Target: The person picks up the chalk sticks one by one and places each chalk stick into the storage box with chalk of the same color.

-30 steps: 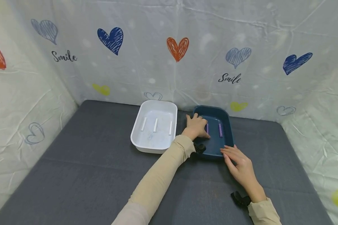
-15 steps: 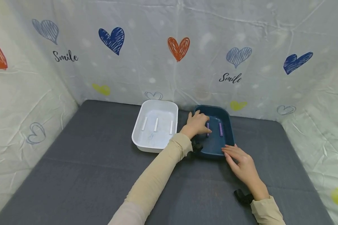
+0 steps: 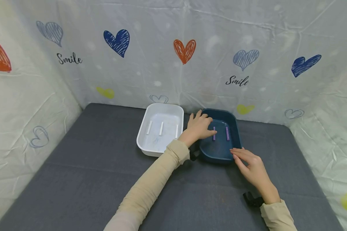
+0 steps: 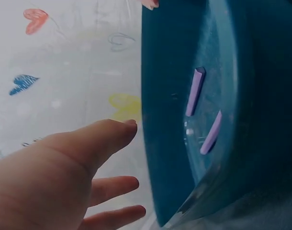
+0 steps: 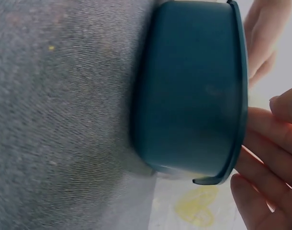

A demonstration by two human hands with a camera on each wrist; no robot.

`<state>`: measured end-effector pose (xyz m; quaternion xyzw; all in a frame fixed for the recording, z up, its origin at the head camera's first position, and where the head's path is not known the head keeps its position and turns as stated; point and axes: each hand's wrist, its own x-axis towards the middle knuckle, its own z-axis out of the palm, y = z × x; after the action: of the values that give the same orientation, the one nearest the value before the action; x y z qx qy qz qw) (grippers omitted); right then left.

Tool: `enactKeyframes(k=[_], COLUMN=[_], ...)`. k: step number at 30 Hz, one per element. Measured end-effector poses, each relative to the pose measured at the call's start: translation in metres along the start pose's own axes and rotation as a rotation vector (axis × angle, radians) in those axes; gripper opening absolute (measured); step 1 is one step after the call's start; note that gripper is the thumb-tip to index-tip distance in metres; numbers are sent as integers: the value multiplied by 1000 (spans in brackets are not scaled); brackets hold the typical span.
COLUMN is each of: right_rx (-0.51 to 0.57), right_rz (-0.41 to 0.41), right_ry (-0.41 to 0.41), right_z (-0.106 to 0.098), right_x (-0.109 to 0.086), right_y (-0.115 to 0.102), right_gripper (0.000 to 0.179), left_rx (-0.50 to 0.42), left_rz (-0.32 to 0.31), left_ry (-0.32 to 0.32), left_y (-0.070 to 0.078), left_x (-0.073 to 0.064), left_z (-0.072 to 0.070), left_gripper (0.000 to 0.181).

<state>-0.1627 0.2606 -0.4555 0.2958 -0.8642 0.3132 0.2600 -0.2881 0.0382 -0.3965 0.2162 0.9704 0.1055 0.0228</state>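
My left hand [image 3: 199, 126] is over the left rim of a dark blue tray [image 3: 217, 151], fingers spread and holding nothing. Two purple chalk-like sticks [image 3: 227, 133] lie side by side on that tray's floor; the left wrist view shows one purple stick [image 4: 196, 91] fully, while the wall cuts off part of the other. At the tray's front right corner is my right hand [image 3: 253, 165], its fingers extended along the rim. In the right wrist view, the fingers [image 5: 275, 139] are fairly straight beside the tray's edge, with no object in them.
A white tray [image 3: 154, 147] stands left of the blue one, with three white sticks [image 3: 161, 129] in it; my left forearm passes its front right corner. Both trays sit on a dark grey cloth [image 3: 104, 166]. Directly behind hangs a heart-printed curtain [image 3: 150, 70].
My left hand has drawn left, away from the purple sticks, with its fingers spread wider. The right hand has shifted slightly right at the tray's corner. The sticks lie as before.
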Motion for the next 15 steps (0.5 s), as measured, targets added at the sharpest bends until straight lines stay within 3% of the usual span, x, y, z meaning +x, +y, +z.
enactKeyframes(k=[15], right_rx=[-34], right_rz=[26], right_ry=[16], right_z=[-18], right_x=[7], right_y=[-9], right_gripper=[34], left_rx=[-60], left_rz=[29], left_ry=[99], left_y=[-22], left_x=[-47], left_z=[-18], left_gripper=[64])
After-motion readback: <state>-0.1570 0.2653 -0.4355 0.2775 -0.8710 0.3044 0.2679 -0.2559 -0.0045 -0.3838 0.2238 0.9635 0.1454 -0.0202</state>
